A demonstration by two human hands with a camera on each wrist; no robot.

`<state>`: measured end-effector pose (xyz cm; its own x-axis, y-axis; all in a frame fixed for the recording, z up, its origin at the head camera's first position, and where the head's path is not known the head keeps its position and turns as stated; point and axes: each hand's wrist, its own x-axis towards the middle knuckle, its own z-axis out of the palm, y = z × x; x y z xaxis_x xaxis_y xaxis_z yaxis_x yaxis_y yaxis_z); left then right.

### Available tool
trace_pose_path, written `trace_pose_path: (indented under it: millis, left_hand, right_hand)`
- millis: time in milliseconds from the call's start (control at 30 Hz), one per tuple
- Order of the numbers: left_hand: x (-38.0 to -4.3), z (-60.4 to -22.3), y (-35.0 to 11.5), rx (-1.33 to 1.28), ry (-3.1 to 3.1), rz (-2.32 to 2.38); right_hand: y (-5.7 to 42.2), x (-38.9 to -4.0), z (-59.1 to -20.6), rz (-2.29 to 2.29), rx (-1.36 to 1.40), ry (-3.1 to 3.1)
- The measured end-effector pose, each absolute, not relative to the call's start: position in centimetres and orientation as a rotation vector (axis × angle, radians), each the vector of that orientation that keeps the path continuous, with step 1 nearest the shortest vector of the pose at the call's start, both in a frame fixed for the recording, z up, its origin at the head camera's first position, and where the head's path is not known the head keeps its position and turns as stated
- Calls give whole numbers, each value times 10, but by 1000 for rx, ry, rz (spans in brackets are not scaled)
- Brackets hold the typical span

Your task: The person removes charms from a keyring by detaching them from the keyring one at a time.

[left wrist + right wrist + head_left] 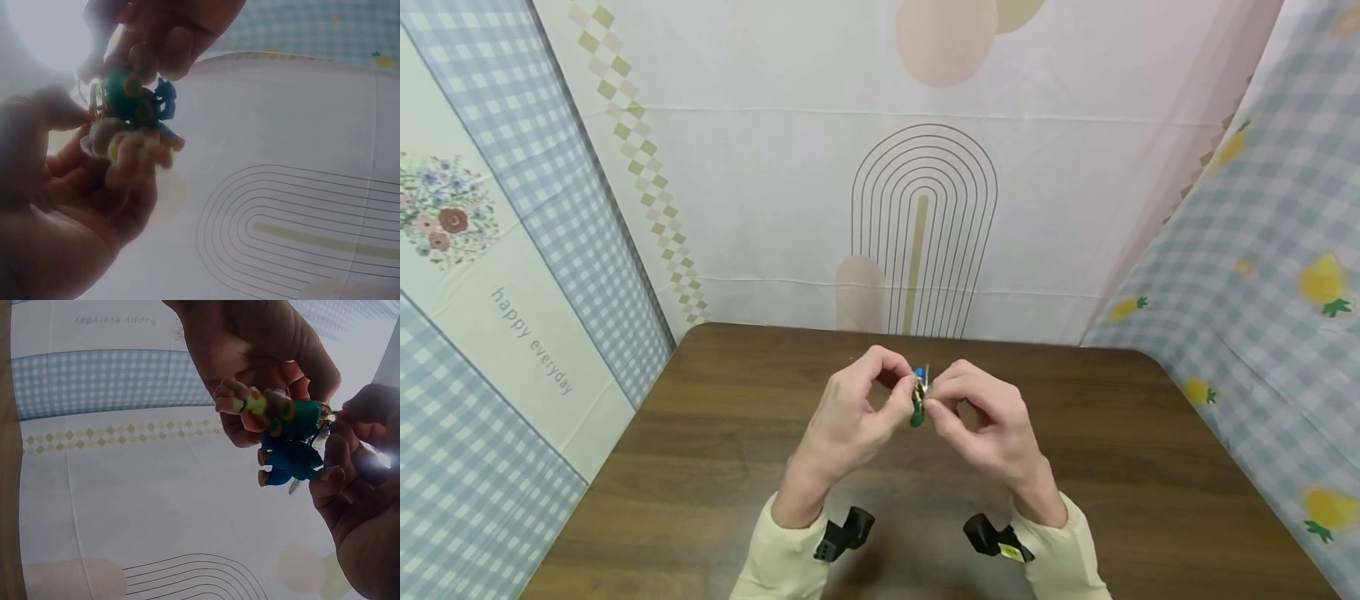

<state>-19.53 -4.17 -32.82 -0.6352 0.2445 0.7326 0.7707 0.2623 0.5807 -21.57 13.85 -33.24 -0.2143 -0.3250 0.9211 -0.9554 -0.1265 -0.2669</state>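
Over the middle of the table, both hands meet at a bunch of small figure charms on metal rings, like a keychain. My left hand (853, 417) pinches the bunch from the left between thumb and fingers. From the right, my right hand (988, 417) pinches its metal rings (327, 412) with its fingertips. A green charm (304, 419), a blue charm (290, 459) with orange ends and a pinkish charm (232, 399) with a yellow band dangle together. A thin metal strip (927, 375) sticks up between the hands. Fingers partly hide the rings.
The brown wooden table (700, 467) has a white patterned cloth (760, 200) behind it. Checked cloths hang at the left (602, 292) and right (1210, 333). Each sleeve carries a black wrist camera, one left (844, 533) and one right (996, 537).
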Motion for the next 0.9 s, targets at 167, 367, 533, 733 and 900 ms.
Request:
trace_pose_path:
  millis: [167, 367, 533, 733, 900]
  left_hand:
    - [-194, -327, -40, -953, -1988, -1377]
    - [-193, -326, -41, -986, -1975, -1403]
    - [-192, -325, -45, -1026, -2004, -1461]
    - [-191, -324, -49, -1080, -2057, -1507]
    - [-192, -323, -52, -1148, -2032, -1559]
  right_hand:
    - [137, -214, -331, 1382, 1488, -1562]
    - [139, -211, -329, 1353, 1463, -1574]
    - [143, -211, -328, 1263, 1449, -1585]
    - [145, -208, -325, 1167, 1477, -1550]
    - [144, -208, -325, 1104, 1513, -1516]
